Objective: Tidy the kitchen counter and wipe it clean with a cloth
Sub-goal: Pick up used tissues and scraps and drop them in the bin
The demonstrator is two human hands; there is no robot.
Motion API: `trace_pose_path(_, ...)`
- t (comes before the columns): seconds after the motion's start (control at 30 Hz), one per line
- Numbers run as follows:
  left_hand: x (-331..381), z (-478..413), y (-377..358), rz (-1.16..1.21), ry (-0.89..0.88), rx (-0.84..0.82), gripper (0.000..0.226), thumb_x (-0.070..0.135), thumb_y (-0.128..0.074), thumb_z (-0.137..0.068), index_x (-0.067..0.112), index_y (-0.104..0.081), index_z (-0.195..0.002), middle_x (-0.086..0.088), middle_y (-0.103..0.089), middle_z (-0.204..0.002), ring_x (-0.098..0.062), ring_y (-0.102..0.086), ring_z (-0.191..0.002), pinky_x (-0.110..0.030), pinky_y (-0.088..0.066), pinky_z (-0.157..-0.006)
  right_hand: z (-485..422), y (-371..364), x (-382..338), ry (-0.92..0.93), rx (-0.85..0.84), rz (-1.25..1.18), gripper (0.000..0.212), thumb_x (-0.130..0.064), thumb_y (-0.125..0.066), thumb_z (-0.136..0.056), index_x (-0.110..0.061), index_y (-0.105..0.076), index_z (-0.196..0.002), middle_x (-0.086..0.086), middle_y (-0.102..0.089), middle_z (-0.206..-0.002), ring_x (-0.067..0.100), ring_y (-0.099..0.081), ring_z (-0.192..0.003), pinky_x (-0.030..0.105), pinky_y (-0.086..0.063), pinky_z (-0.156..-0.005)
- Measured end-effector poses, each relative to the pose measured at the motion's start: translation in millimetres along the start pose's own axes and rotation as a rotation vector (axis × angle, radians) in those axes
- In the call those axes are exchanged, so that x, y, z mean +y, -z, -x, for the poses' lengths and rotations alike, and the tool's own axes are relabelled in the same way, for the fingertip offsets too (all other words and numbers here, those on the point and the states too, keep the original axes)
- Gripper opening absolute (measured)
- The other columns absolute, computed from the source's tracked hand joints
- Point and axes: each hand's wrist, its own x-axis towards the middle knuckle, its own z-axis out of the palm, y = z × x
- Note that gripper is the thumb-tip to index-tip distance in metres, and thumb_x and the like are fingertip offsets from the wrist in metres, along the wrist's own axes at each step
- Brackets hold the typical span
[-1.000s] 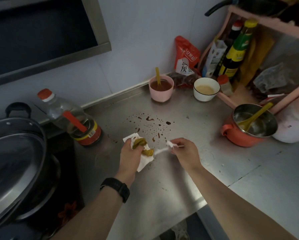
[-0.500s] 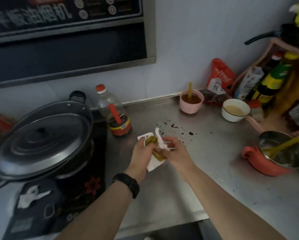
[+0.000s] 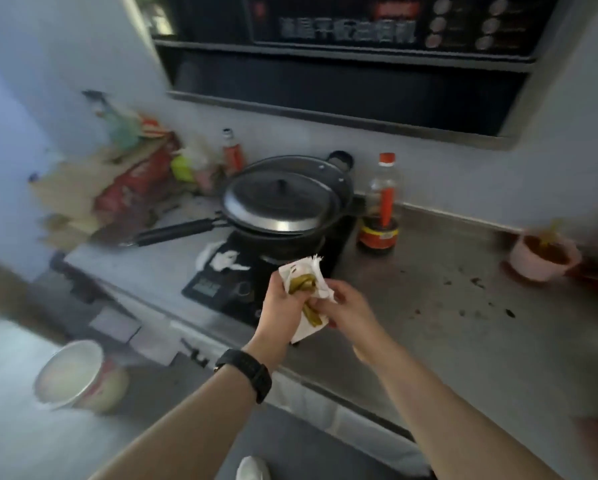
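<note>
Grey metal worktop: steel-like sheet, smooth, dull brushed sheen, flecked with dark wet-looking spots.
Round metal pan lid: polished and glossy, with a bright reflection near the rim.
Black pan: dark metal, semi-matt.
Black flat hob: smooth, glass-like, glossy top.
Clear plastic bottle with red cap: transparent, shiny walls.
Pink plastic cup: smooth, matt; blurred.
White crumpled paper tissue: thin, soft, matt, ragged upper edge.
Green vegetable scraps: moist, slightly glossy.
Black wristband: matt, rubbery-looking.
White paper bowl: matt card; blurred.
</note>
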Motion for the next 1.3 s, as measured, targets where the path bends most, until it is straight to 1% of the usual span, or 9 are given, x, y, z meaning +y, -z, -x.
trace_pose_path(0.13,-7,3,101,-0.007,-0.020,0.262,0.030,0.020,-0.064,-0.075,0.043,-0.054,-0.092,-0.009,-0.051,-0.116,-0.027,-0.060,-0.099,-0.044,-0.058,-0.078,-9,-104,-6,-0.002,-0.175,0.047,0.031,-0.008,-0.068,-0.084,-0.011,-0.060,-0.114,0.009,-0.069,-0.103,0.023,-0.068,-0.092,0.033,-0.057,-0.076)
trace_pose_path(0.27,-29,10,204,0.087,0.045,0.433,0.035,0.030,-0.071,-0.060,0.041,-0.055,-0.089,-0.015,-0.053,-0.117,-0.033,-0.060,-0.105,-0.052,-0.058,-0.079,-16,-206,2,-0.067,-0.346,0.096,0.033,-0.003,-0.067,-0.083,-0.005,-0.056,-0.115,0.013,-0.067,-0.101,0.022,-0.065,-0.084,0.034,-0.054,-0.070)
trace_pose_path(0.37,-37,24,281,0.217,0.094,0.553,0.044,0.022,-0.073,-0.069,0.031,-0.054,-0.107,-0.013,-0.056,-0.116,-0.028,-0.065,-0.099,-0.046,-0.060,-0.072,-20,-290,11,-0.118,-0.465,0.152,0.034,-0.009,-0.069,-0.084,-0.008,-0.057,-0.117,0.012,-0.067,-0.108,0.025,-0.066,-0.095,0.032,-0.056,-0.072)
trace_pose_path(0.5,-53,19,380,0.354,0.105,0.627,0.038,0.011,-0.063,-0.085,0.017,-0.051,-0.120,-0.010,-0.063,-0.109,-0.025,-0.064,-0.096,-0.037,-0.058,-0.074,-31,-396,23,-0.134,-0.576,0.258,0.046,-0.028,-0.072,-0.082,-0.014,-0.054,-0.123,0.008,-0.066,-0.115,0.027,-0.064,-0.104,0.044,-0.055,-0.090)
trace_pose_path(0.63,-71,1,463,0.407,0.141,0.663,0.036,0.015,-0.059,-0.087,0.016,-0.051,-0.122,-0.014,-0.063,-0.115,-0.030,-0.063,-0.104,-0.048,-0.056,-0.088,-51,-482,37,-0.123,-0.619,0.317,0.046,-0.032,-0.071,-0.083,-0.017,-0.053,-0.122,0.004,-0.065,-0.115,0.022,-0.064,-0.104,0.040,-0.054,-0.093)
trace_pose_path(0.87,-121,-58,565,0.485,0.258,0.659,0.036,0.012,-0.057,-0.087,0.014,-0.051,-0.123,-0.012,-0.064,-0.116,-0.028,-0.064,-0.106,-0.047,-0.054,-0.092,-107,-588,76,-0.216,-0.629,0.393,0.046,-0.025,-0.071,-0.083,-0.014,-0.051,-0.123,0.007,-0.063,-0.115,0.023,-0.063,-0.103,0.037,-0.054,-0.091)
trace_pose_path(1.03,-182,-118,608,0.556,0.404,0.688,0.036,0.004,-0.055,-0.082,0.007,-0.058,-0.118,-0.017,-0.068,-0.111,-0.031,-0.067,-0.101,-0.046,-0.055,-0.089,-168,-636,134,-0.373,-0.620,0.433,0.040,-0.015,-0.070,-0.084,-0.009,-0.052,-0.119,0.010,-0.063,-0.109,0.021,-0.062,-0.093,0.023,-0.053,-0.070)
trace_pose_path(1.2,-244,-178,641,0.649,0.531,0.778,0.029,0.004,-0.059,-0.082,0.005,-0.059,-0.111,-0.019,-0.068,-0.107,-0.031,-0.068,-0.095,-0.042,-0.058,-0.083,-237,-685,202,-0.508,-0.608,0.529,0.037,-0.001,-0.071,-0.080,-0.004,-0.055,-0.113,0.009,-0.066,-0.094,0.024,-0.065,-0.085,0.031,-0.053,-0.070)
trace_pose_path(1.3,-281,-215,665,0.687,0.522,0.811,0.030,0.008,-0.063,-0.082,0.001,-0.061,-0.110,-0.020,-0.069,-0.105,-0.028,-0.069,-0.087,-0.033,-0.058,-0.067,-274,-716,240,-0.533,-0.584,0.560,0.034,0.000,-0.071,-0.078,-0.008,-0.058,-0.109,0.011,-0.068,-0.095,0.026,-0.066,-0.088,0.036,-0.054,-0.076)
